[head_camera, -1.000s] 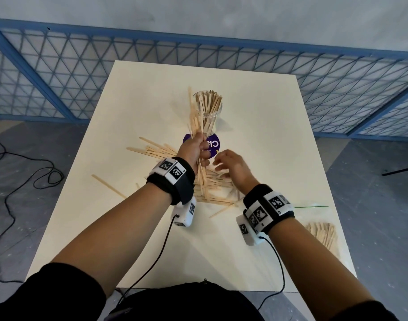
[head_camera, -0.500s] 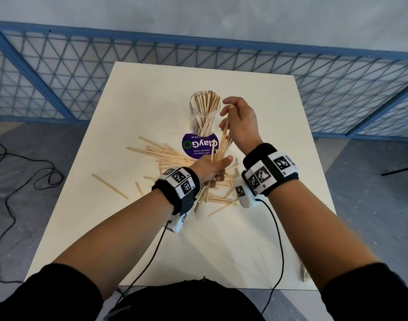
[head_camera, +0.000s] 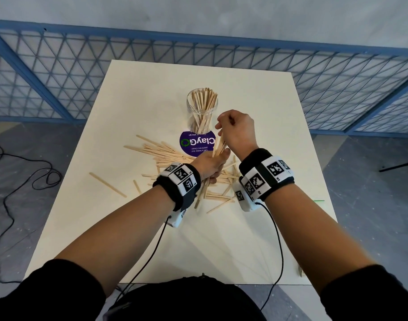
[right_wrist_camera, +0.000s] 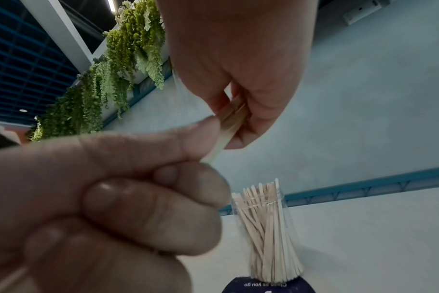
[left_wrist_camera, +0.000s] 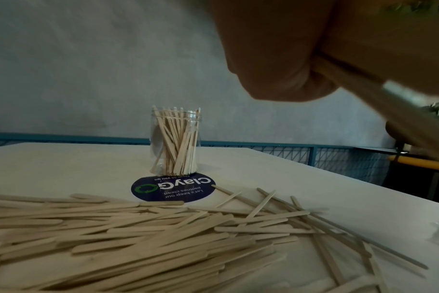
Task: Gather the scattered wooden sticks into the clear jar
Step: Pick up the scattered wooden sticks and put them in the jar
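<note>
While loose sticks (head_camera: 166, 156) lie fanned at centre left of the head view, on the surface (head_camera: 256, 100), the left hand (head_camera: 210, 166) near the middle is curled tight round the lower part of a bundle (head_camera: 219, 147), likely to keep the sticks from splaying. Just right of it and higher, the right hand (head_camera: 236, 132) pinches the bundle's upper ends between thumb and fingers, probably squaring them into one neat sheaf that will fit a narrow mouth. Above both hands, the jar (head_camera: 201, 112) stands upright behind a purple sticker (head_camera: 197, 143), already fairly full of sticks, close enough for a short reach.
</note>
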Action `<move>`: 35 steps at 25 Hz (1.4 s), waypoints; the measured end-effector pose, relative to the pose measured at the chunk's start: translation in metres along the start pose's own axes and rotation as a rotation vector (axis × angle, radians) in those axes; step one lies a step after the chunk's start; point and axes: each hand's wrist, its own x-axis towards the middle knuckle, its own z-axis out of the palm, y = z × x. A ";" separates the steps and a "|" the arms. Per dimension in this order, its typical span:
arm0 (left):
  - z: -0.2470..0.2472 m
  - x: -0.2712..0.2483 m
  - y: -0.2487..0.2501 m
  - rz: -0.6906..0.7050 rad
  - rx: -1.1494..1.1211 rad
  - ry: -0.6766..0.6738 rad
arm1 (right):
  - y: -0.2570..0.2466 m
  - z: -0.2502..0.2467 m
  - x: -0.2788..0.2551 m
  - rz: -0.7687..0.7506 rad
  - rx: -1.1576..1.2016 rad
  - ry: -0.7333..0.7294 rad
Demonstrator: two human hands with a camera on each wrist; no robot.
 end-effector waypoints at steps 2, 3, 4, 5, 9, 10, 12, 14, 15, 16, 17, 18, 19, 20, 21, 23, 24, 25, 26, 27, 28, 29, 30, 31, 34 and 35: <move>0.003 0.000 -0.003 -0.006 -0.001 0.000 | -0.004 -0.001 -0.002 0.032 -0.010 -0.040; 0.005 0.000 -0.005 0.004 0.010 0.000 | -0.005 -0.002 -0.002 0.035 -0.016 -0.058; 0.007 0.001 -0.006 0.017 0.024 0.006 | -0.005 -0.002 -0.005 0.025 -0.041 -0.076; 0.009 0.002 -0.005 0.035 0.037 0.015 | -0.004 -0.001 -0.009 0.001 -0.064 -0.091; -0.011 0.009 0.006 0.014 -0.050 0.227 | 0.019 0.005 -0.043 0.045 0.150 -0.216; -0.020 0.010 0.010 0.016 -0.111 0.291 | 0.027 0.006 -0.050 0.101 0.163 -0.246; -0.036 0.014 0.016 0.083 -0.401 0.378 | 0.045 0.008 -0.059 0.202 0.042 -0.390; -0.046 0.017 0.024 0.194 -0.738 0.414 | 0.058 0.011 -0.060 0.242 -0.043 -0.522; -0.046 0.017 0.028 0.223 -0.807 0.414 | 0.058 0.012 -0.059 0.259 -0.019 -0.513; -0.042 0.019 0.028 0.230 -0.832 0.405 | 0.057 0.013 -0.057 0.272 0.012 -0.479; -0.037 0.017 0.030 0.218 -0.836 0.385 | 0.055 0.015 -0.054 0.289 0.048 -0.439; -0.031 0.017 0.029 0.190 -0.830 0.361 | 0.051 0.017 -0.052 0.289 0.068 -0.421; -0.025 0.017 0.028 0.162 -0.827 0.341 | 0.048 0.018 -0.050 0.275 0.072 -0.418; -0.023 0.018 0.027 0.139 -0.823 0.330 | 0.045 0.018 -0.048 0.264 0.050 -0.428; -0.024 0.020 0.027 0.114 -0.816 0.318 | 0.043 0.017 -0.046 0.247 0.018 -0.444; -0.031 0.023 0.028 0.054 -0.707 0.318 | 0.043 0.009 -0.037 0.221 -0.016 -0.465; -0.035 0.024 0.027 0.028 -0.596 0.322 | 0.041 0.004 -0.032 0.207 -0.015 -0.450; -0.039 0.026 0.028 0.010 -0.466 0.325 | 0.037 0.000 -0.023 0.168 -0.009 -0.406; -0.040 0.028 0.029 -0.005 -0.334 0.320 | 0.029 -0.003 -0.012 0.106 -0.006 -0.344; -0.041 0.030 0.030 -0.022 -0.207 0.308 | 0.020 -0.006 0.000 0.032 0.005 -0.283; -0.040 0.032 0.032 -0.038 -0.088 0.291 | 0.009 -0.007 0.014 -0.048 0.028 -0.237; -0.039 0.034 0.035 -0.049 0.020 0.272 | 0.001 -0.006 0.028 -0.127 0.050 -0.201; -0.038 0.036 0.039 -0.045 0.103 0.258 | -0.007 -0.004 0.040 -0.193 0.051 -0.177; -0.038 0.038 0.044 -0.025 0.158 0.251 | -0.011 -0.001 0.051 -0.242 0.033 -0.157; -0.039 0.043 0.061 0.099 0.196 0.278 | -0.015 0.010 0.064 -0.265 -0.025 -0.126; -0.040 0.045 0.066 0.129 0.195 0.288 | -0.014 0.013 0.067 -0.280 -0.045 -0.105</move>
